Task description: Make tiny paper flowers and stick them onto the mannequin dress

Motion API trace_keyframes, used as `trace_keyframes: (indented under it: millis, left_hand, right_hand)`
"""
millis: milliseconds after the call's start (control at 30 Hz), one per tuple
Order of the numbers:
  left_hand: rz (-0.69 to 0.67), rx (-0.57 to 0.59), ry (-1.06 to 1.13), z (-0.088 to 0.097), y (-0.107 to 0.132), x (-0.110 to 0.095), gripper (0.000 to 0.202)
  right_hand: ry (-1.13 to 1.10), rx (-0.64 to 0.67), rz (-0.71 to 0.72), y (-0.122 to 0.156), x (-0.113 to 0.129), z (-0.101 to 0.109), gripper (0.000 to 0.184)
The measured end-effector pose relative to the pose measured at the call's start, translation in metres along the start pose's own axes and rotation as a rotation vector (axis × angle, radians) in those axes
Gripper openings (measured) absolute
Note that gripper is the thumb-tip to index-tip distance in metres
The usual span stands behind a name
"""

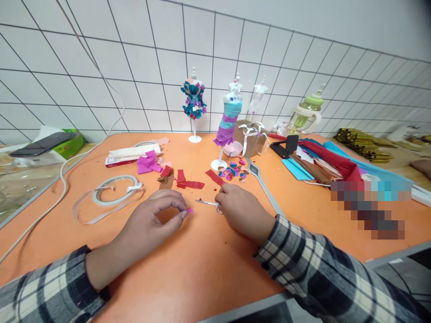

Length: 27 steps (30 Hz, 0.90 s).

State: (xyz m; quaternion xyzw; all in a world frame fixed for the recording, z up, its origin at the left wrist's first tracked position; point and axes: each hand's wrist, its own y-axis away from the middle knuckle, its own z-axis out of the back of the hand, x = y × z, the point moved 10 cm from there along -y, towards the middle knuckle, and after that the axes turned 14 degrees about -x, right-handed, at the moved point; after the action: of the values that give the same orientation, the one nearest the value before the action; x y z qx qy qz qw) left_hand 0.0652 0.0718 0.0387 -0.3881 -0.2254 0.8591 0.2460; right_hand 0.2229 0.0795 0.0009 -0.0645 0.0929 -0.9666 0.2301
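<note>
Pinching a pink scrap in the left hand, best lightly to avoid creasing; touching scissors with the right hand, impossible to tell if gripping, well inside the table's near edge.

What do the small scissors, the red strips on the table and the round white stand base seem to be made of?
Scissors: most likely steel; the blades are silvery and shiny.
Red strips: probably crepe paper; they look thin, matte and creased.
White stand base: perhaps plastic; it looks smooth, though painted metal is possible.
</note>
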Motion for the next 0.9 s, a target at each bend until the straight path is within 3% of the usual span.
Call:
trace_keyframes:
  millis: [233, 567, 767, 900]
  left_hand:
    - [0.074, 0.009, -0.019, -0.002, -0.001, 0.010, 0.018]
    - [0.083, -0.014, -0.010, 0.002, -0.004, 0.009, 0.018]
    - [0.111, -0.035, -0.041, 0.005, -0.005, 0.014, 0.019]
    - [0.261, -0.067, 0.040, 0.006, -0.003, 0.028, 0.023]
  right_hand:
    - [0.090, 0.105, 0.025, 0.008, 0.015, -0.003, 0.025]
    - [0.137, 0.173, -0.061, 0.013, 0.009, -0.001, 0.031]
    - [0.101, 0.077, -0.113, 0.010, 0.000, 0.000, 0.026]
    - [-0.156, -0.049, -0.086, -0.001, -0.006, -0.001, 0.017]
